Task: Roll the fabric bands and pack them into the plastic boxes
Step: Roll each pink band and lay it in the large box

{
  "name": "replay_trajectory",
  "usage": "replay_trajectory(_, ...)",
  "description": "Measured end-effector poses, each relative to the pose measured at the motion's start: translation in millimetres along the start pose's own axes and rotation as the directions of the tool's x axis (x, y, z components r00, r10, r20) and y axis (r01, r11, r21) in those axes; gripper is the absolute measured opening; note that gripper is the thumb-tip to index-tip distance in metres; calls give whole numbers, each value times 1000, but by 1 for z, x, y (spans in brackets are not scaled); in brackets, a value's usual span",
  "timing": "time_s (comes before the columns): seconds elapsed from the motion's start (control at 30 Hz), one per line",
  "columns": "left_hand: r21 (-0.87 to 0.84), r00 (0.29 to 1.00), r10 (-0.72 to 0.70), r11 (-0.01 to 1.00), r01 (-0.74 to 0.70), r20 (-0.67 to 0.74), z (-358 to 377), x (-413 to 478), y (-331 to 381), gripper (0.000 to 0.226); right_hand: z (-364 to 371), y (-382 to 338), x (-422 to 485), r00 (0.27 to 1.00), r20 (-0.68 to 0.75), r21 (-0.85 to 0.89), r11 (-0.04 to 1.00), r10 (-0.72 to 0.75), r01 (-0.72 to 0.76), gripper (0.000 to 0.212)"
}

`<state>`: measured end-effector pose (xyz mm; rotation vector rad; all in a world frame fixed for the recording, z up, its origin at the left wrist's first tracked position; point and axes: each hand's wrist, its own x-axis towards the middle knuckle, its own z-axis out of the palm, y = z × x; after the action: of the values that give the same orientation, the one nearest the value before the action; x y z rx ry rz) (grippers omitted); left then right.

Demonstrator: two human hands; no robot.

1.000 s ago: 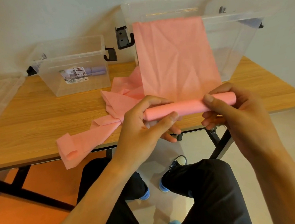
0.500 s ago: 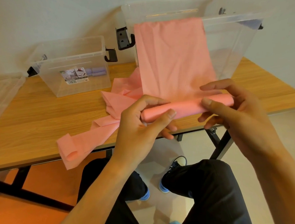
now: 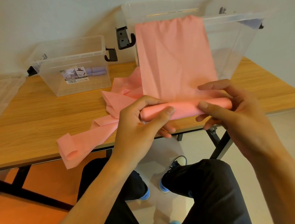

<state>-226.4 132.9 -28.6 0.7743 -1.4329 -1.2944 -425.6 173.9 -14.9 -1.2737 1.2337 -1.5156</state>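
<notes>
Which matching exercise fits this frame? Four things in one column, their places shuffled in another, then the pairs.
Things: 1 pink roll; 2 purple rolls; 3 large clear box; 4 small clear box.
Places: A inside the small clear box; B on the table, left side; C gripped by left hand and right hand; D rear right, pink band draped over its rim.
Pairs: 1-C; 2-A; 3-D; 4-B.
</notes>
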Motion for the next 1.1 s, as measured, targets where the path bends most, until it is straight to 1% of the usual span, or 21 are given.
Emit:
replay_trajectory(0.07, 1, 1000, -3, 1000, 3, 7, 1, 0, 1, 14, 0, 1, 0, 1000, -12, -3, 1000, -9, 9, 29)
replay_trajectory(0.17, -23, 1000, -7, 1000, 7, 15, 2, -2, 2, 27, -1, 2, 0, 999, -46, -10, 1000, 4, -4, 19)
replay_trajectory(0.2, -16, 1000, -3, 1000, 3, 16, 2, -3, 1, 28, -1, 2, 0, 999, -54, -18, 1000, 8, -9, 19)
replay_trajectory(0.27, 4, 1000, 1, 1000, -1, 15, 2, -4, -1, 23, 0, 1, 0, 998, -59, -33, 999, 8, -10, 21)
replay_trajectory(0.33, 11, 1000, 4, 1000, -4, 1, 3, -5, -3, 17, 0, 0, -2, 999, -41, -40, 999, -3, 1, 25)
replay_trajectory(0.43, 6, 1000, 3, 1000, -3, -28, 4, -3, -2, 16, 1, -2, -5, 1000, -8, -52, 998, -18, 17, 32)
replay_trajectory(0.53, -3, 1000, -4, 1000, 4, -13, 5, -3, 1, 21, 0, -1, -4, 999, -25, -41, 999, -26, 25, 26)
replay_trajectory(0.63, -10, 1000, -4, 1000, 4, 23, 4, -6, 2, 36, -1, 0, -2, 999, -49, -24, 1000, -14, 13, 23)
replay_trajectory(0.7, 17, 999, 11, 1000, -11, 35, 3, -7, 1, 32, -1, 0, -3, 999, -42, -17, 1000, -19, 19, 25)
replay_trajectory(0.83, 19, 1000, 13, 1000, -14, 24, 2, -7, -2, 15, -1, 0, -5, 999, 26, -38, 998, -38, 39, 37)
replay_trajectory(0.9, 12, 1000, 4, 1000, -4, 21, 2, -7, -2, 14, -2, 0, -4, 999, 21, -54, 998, -44, 45, 34)
replay_trajectory(1.0, 6, 1000, -3, 1000, 3, 8, 3, -6, 0, 23, -2, 2, -2, 1000, -20, -22, 1000, -23, 22, 24)
replay_trajectory(1.1, -3, 1000, 10, 1000, -10, 10, 3, -4, 0, 21, -2, 2, -1, 999, -47, -5, 1000, 0, 0, 24)
